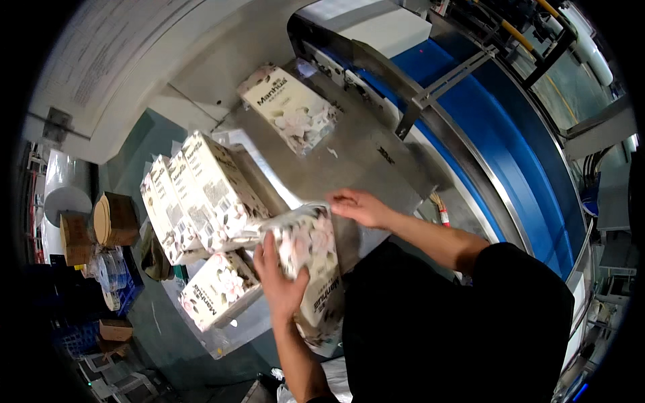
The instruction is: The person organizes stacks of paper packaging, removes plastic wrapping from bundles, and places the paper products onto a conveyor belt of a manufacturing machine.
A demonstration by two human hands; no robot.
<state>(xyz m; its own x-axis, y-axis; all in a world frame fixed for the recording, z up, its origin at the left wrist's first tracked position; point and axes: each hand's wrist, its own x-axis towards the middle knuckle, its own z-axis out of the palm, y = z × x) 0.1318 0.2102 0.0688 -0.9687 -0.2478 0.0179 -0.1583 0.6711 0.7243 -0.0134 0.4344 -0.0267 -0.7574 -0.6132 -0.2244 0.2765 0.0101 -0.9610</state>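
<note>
Stacked packs (195, 176) off to my left, undersides hidden. My left hand (281, 283) is spread wide, thumb out, against the floral pack (316, 247) just right of them, right in front of me. Looks light and squashy, wrap's probably slippery, so I'd use flat palms on both long sides. Top end's blurry. My right hand (361, 207) is half-curled by its upper corner; can't tell if it's pinching anything.

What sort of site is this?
Likely a factory packing area: a wide blue conveyor belt runs beside a metal worktable, and several matching floral packs are grouped close by.
</note>
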